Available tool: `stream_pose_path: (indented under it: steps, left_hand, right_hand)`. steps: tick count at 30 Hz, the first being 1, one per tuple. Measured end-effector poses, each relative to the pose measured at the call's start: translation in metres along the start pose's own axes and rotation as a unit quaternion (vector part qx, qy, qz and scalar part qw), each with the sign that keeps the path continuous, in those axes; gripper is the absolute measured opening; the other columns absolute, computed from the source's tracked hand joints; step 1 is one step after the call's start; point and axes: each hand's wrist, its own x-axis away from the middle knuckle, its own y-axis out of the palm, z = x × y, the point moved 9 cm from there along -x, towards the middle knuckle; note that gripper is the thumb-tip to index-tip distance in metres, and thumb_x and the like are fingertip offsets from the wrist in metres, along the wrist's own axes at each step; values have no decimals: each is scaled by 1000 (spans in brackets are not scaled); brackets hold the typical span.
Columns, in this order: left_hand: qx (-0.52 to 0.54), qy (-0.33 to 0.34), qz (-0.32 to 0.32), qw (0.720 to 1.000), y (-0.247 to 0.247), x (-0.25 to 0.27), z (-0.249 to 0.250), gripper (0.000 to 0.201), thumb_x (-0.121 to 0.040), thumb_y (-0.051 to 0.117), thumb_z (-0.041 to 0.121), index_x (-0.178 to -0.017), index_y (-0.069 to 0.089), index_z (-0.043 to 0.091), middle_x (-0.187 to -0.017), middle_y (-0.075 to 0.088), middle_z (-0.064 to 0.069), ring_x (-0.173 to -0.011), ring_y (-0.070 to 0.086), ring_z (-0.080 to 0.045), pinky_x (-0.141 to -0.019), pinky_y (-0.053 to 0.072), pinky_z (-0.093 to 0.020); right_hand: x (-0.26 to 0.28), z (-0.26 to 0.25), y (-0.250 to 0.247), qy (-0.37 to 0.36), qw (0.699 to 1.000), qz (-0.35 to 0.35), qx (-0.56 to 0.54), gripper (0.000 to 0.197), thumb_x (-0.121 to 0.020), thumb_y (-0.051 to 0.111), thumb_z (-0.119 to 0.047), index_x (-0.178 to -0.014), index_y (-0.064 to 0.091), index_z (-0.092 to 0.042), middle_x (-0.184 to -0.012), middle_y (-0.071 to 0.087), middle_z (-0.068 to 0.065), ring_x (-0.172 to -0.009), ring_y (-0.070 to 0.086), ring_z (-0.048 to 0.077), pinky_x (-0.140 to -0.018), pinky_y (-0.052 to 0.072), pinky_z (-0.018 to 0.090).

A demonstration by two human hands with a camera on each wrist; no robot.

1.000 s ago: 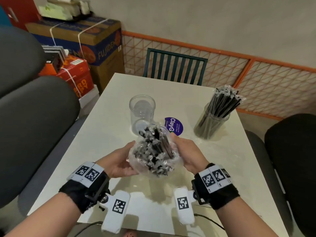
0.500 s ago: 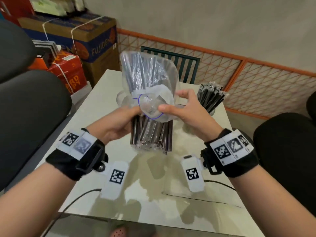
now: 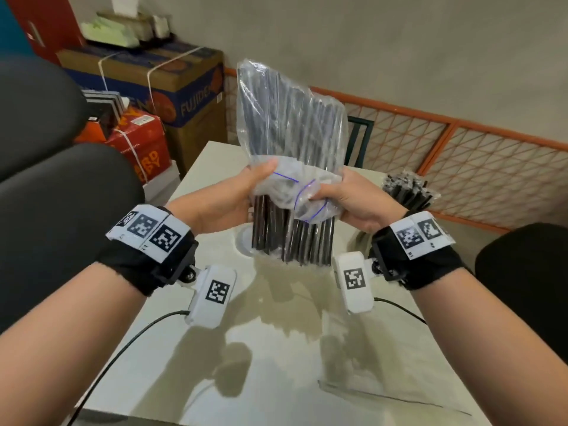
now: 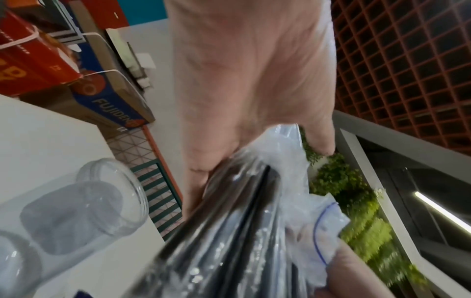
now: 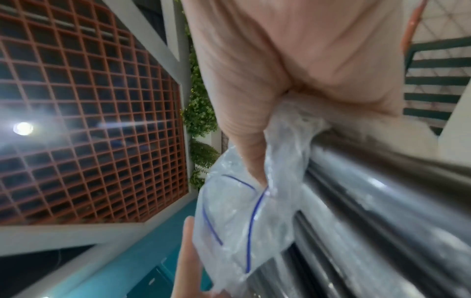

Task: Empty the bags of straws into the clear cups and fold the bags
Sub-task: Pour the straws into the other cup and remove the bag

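- Two hands are on one bag (image 3: 292, 118): your left hand (image 3: 227, 196) has its fingers curled round the bunched plastic and straws on the left side, and your right hand (image 3: 356, 199) squeezes the crumpled mouth with the blue zip line on the right.
- One bundle of black straws (image 3: 292, 238) pokes down out of the bag's mouth, held upright above the middle of the tabletop (image 3: 276, 364); their upper lengths are inside the plastic above your fingers.
- One clear cup (image 4: 84, 203) stands empty just below the straw tips; the head view shows only part of its rim behind the bundle.
- One more cup at the far right edge of the tabletop is mostly hidden behind your right wrist; its filled straws (image 3: 405, 189) fan out above it.
- Around you: two dark chairs, one (image 3: 61, 210) at the left edge, one (image 3: 522, 287) at the right, a green chair (image 3: 359, 139) at the far edge, and strapped cardboard boxes (image 3: 159, 87) beyond the far left corner.
- Bare tabletop lies along the near edge, crossed by a black cable (image 3: 123, 348).
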Motion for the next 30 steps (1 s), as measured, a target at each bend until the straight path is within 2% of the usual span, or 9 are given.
stream_pose_path:
  steps: [3, 5, 8, 11, 15, 18, 21, 25, 30]
  left_hand:
    - [-52, -6, 60, 997, -42, -16, -2, 76, -83, 65, 30, -145, 21, 24, -135, 56, 1, -123, 54, -12, -97, 46, -30]
    - [-83, 17, 97, 992, -59, -28, 7, 77, -84, 66, 20, -144, 18, 21, -135, 53, 1, -124, 52, -10, -103, 41, -24]
    - [-106, 67, 155, 980, -76, -43, 25, 53, -90, 59, 13, -133, 31, 24, -114, 59, 10, -107, 57, 1, -85, 43, -2]
    - [-89, 91, 203, 971, -97, -57, 21, 77, -88, 61, 15, -145, 8, 18, -127, 56, -1, -118, 55, -14, -102, 42, -23]
    - [-40, 105, 249, 962, -122, -65, 7, 52, -88, 61, 8, -127, 31, 25, -121, 54, -5, -120, 54, -24, -106, 41, -37]
    - [-18, 94, 256, 962, -134, -68, -9, 67, -86, 62, 9, -139, 21, 18, -129, 51, -5, -121, 52, -22, -108, 40, -39]
    - [-15, 84, 253, 964, -138, -73, -27, 70, -85, 63, 11, -140, 19, 15, -128, 51, -3, -119, 53, -18, -102, 41, -29]
    - [-4, 99, 243, 965, -135, -77, -34, 52, -87, 61, 6, -120, 26, 24, -103, 53, 16, -84, 59, 15, -68, 44, -1]
    - [21, 104, 236, 966, -125, -83, -35, 49, -88, 59, 3, -119, 27, 23, -104, 52, 18, -93, 53, 9, -73, 44, -1]
  right_hand:
    - [-22, -7, 5, -44, 997, 45, 45, 57, -73, 68, 9, -125, 50, -9, -112, 70, 9, -99, 69, 21, -74, 57, 29]
    - [-36, -12, 7, -69, 993, 84, 42, 66, -80, 67, 2, -136, 36, -11, -127, 62, 9, -108, 66, 21, -81, 57, 29]
    - [-55, -20, 4, -95, 982, 162, 10, 60, -91, 55, 2, -140, 22, -6, -121, 58, 9, -93, 65, 11, -81, 57, 24]
    - [-79, -14, 7, -105, 976, 185, -41, 75, -90, 53, 5, -149, 9, -11, -111, 62, 5, -99, 65, 16, -93, 54, 36]
    - [-105, 3, 18, -101, 974, 181, -88, 62, -87, 58, 5, -139, 31, -16, -115, 64, 6, -97, 66, 15, -83, 57, 29]
    - [-118, 18, 24, -90, 975, 174, -102, 54, -86, 60, 3, -132, 40, -17, -129, 59, 14, -108, 63, 24, -88, 55, 32]
    - [-124, 36, 26, -77, 977, 162, -119, 57, -82, 65, -2, -132, 41, -18, -131, 58, 16, -116, 60, 31, -95, 51, 41]
    - [-128, 49, 23, -76, 972, 170, -140, 60, -78, 64, -6, -132, 41, -16, -134, 55, 18, -122, 55, 36, -101, 47, 46]
    - [-123, 56, 13, -73, 966, 186, -162, 65, -73, 63, 0, -133, 39, -11, -131, 55, 21, -116, 57, 35, -96, 49, 45]
